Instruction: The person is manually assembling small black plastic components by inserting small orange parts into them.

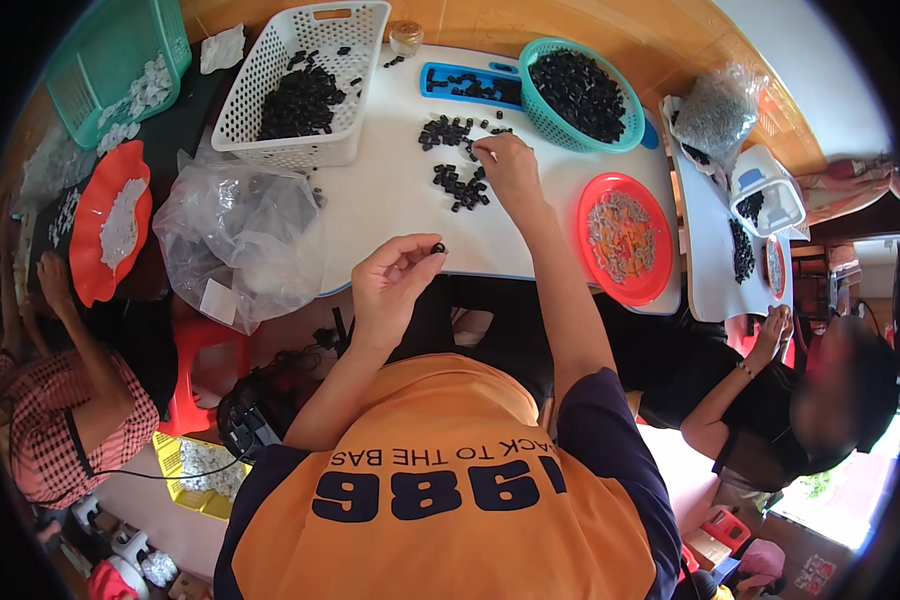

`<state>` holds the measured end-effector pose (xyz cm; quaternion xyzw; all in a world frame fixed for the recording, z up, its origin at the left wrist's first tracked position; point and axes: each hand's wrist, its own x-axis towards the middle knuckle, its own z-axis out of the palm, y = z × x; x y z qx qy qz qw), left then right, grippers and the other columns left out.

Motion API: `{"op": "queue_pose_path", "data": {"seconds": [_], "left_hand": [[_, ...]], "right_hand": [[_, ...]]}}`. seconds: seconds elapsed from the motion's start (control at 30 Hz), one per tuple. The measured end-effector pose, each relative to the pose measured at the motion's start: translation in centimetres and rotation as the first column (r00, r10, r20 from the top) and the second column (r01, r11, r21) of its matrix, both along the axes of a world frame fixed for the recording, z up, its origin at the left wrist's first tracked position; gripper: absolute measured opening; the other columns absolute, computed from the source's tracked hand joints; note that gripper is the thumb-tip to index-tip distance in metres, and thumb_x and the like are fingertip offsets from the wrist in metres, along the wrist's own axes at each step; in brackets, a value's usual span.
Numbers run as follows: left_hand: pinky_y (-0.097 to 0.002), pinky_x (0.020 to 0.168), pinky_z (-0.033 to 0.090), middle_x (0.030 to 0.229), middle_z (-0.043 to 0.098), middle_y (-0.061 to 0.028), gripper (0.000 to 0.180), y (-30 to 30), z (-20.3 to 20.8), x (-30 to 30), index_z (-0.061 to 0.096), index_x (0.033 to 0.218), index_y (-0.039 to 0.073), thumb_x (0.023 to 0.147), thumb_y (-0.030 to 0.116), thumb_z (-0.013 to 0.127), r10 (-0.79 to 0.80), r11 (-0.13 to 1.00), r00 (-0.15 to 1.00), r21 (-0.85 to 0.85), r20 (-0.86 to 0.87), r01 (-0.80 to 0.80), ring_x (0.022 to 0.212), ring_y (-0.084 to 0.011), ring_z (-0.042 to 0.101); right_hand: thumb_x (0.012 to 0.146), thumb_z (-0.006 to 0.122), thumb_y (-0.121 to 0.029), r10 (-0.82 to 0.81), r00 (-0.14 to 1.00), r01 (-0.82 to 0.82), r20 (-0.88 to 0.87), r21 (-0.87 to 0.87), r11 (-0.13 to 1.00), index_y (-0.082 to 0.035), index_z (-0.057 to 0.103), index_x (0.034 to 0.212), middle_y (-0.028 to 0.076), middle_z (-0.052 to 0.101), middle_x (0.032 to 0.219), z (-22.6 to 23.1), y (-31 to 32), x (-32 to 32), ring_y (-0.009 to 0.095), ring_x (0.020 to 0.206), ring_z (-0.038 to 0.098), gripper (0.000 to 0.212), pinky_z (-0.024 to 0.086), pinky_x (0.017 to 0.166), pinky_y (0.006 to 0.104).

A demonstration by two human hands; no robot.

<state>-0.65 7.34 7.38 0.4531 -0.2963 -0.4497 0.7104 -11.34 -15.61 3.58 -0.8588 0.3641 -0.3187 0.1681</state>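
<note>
My left hand (388, 290) is raised by the near edge of the table, its thumb and fingertips closed on a small black cylindrical part (438, 248). Farther in, my right hand (513, 172) reaches down to the tabletop with finger and thumb pinched together; whatever may be between them is too small to make out. Just left of its fingertips lie loose black parts in two groups, a far pile (445, 132) and a nearer pile (459, 188).
Around the white table (370, 200) stand a white basket (320, 151), a blue tray (429, 82) and a teal basket (550, 130), all holding black parts. A red plate (635, 297) holds small metallic pieces. A clear plastic bag (245, 225) lies left. People sit at both sides.
</note>
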Motion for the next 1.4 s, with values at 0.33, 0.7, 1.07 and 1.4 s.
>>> {"op": "queue_pose_path", "data": {"seconds": [0.33,0.7,1.07,1.4], "left_hand": [[-0.0211,0.08,0.052,0.098,0.067,-0.0057,0.022,1.4,-0.8,2.4,0.066,0.109,-0.003,0.087,-0.005,0.067,0.074,0.995,0.997,0.075,-0.013,-0.073,0.088,-0.0096,0.062],[-0.0203,0.075,0.053,0.094,0.068,-0.0062,0.021,0.4,-0.2,0.7,0.066,0.105,-0.003,0.085,-0.007,0.069,-0.055,0.998,0.985,-0.03,-0.165,0.051,0.081,-0.0087,0.062],[-0.0228,0.079,0.056,0.097,0.069,-0.0093,0.021,1.1,1.5,-1.3,0.069,0.105,-0.004,0.085,-0.009,0.067,-0.112,0.991,0.991,-0.081,-0.071,0.107,0.084,-0.0127,0.066],[-0.0234,0.078,0.054,0.097,0.069,-0.0081,0.021,1.9,1.2,-1.3,0.069,0.11,-0.001,0.089,-0.001,0.066,-0.218,0.973,0.953,-0.119,-0.209,0.196,0.083,-0.0117,0.064]], "right_hand": [[0.084,0.065,-0.012,0.0,0.986,-0.008,-0.167,-0.048,0.999,-0.003,0.071,0.09,0.018,0.066,0.086,-1.0,-1.4,2.8,0.032,0.08,0.066,0.013,0.053,0.073,0.0397],[0.088,0.067,-0.002,-0.185,0.751,-0.478,0.634,0.714,0.511,0.005,0.07,0.106,0.009,0.071,0.092,6.8,11.6,-3.6,0.013,0.089,0.065,0.019,0.05,0.078,0.0256],[0.088,0.067,0.002,-0.068,0.846,-0.393,0.529,0.704,0.592,0.004,0.068,0.105,0.01,0.072,0.094,7.9,15.9,-6.1,0.013,0.087,0.068,0.017,0.055,0.078,0.0233],[0.087,0.068,0.004,-0.124,0.893,-0.242,0.434,0.693,0.679,0.003,0.07,0.103,0.007,0.071,0.09,8.2,17.9,-6.5,0.01,0.084,0.065,0.015,0.053,0.075,0.0216]]}}
